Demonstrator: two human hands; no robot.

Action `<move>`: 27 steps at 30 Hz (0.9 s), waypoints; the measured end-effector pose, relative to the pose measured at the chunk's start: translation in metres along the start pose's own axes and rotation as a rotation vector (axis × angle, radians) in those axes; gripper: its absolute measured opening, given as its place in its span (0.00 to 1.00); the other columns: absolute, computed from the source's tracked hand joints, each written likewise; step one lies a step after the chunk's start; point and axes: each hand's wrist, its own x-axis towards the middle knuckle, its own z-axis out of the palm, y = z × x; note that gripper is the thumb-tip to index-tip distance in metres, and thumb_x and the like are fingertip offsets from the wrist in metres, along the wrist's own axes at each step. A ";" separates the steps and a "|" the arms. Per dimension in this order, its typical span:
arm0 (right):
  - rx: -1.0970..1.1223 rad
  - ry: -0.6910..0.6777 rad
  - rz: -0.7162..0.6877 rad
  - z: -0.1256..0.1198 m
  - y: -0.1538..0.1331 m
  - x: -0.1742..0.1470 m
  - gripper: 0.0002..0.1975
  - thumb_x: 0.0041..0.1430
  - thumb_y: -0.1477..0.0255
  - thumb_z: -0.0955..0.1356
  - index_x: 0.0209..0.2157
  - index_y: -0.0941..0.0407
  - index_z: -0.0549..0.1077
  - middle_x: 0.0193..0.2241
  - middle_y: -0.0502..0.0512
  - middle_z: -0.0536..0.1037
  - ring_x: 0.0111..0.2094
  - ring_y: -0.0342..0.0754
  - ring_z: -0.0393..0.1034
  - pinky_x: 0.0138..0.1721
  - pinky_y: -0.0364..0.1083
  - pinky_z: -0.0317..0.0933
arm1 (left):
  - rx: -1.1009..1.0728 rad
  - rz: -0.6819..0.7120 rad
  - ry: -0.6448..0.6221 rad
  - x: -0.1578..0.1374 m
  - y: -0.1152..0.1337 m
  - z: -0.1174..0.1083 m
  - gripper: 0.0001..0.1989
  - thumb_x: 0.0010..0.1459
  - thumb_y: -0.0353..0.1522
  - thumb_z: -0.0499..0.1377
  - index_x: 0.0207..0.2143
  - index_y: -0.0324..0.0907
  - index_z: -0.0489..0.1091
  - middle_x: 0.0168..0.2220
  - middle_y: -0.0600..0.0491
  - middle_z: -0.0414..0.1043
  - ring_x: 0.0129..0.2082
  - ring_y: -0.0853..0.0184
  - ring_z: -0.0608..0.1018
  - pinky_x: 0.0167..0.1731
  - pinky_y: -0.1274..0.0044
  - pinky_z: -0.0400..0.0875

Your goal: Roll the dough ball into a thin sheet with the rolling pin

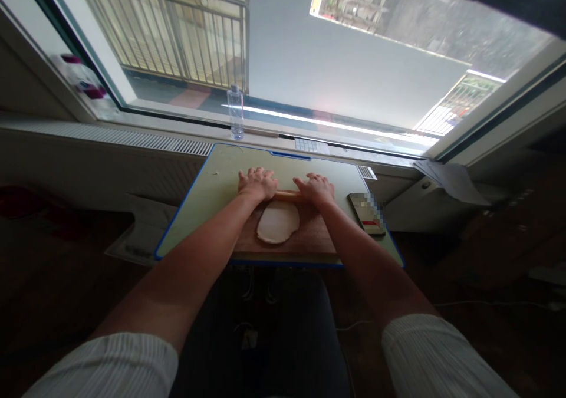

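A flat oval of pale dough point(278, 221) lies on a wooden board point(312, 236) set on a small blue-edged table point(207, 197). A wooden rolling pin point(288, 196) rests across the far edge of the dough. My left hand point(257, 184) presses on the pin's left end and my right hand point(315, 189) presses on its right end, palms down with fingers curled over it. Both hands cover most of the pin; only its middle shows.
A phone point(366, 213) lies on the table right of the board. A clear plastic bottle point(236, 112) stands on the window sill behind the table. Papers point(450, 179) sit on the sill at right. A large window fills the back.
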 end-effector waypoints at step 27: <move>-0.093 0.182 -0.151 0.015 0.014 -0.109 0.28 0.77 0.51 0.56 0.60 0.50 0.76 0.65 0.62 0.73 0.67 0.64 0.58 0.67 0.67 0.50 | 0.017 0.080 0.217 -0.102 -0.007 0.013 0.34 0.73 0.49 0.42 0.69 0.45 0.69 0.73 0.44 0.65 0.73 0.50 0.64 0.71 0.53 0.51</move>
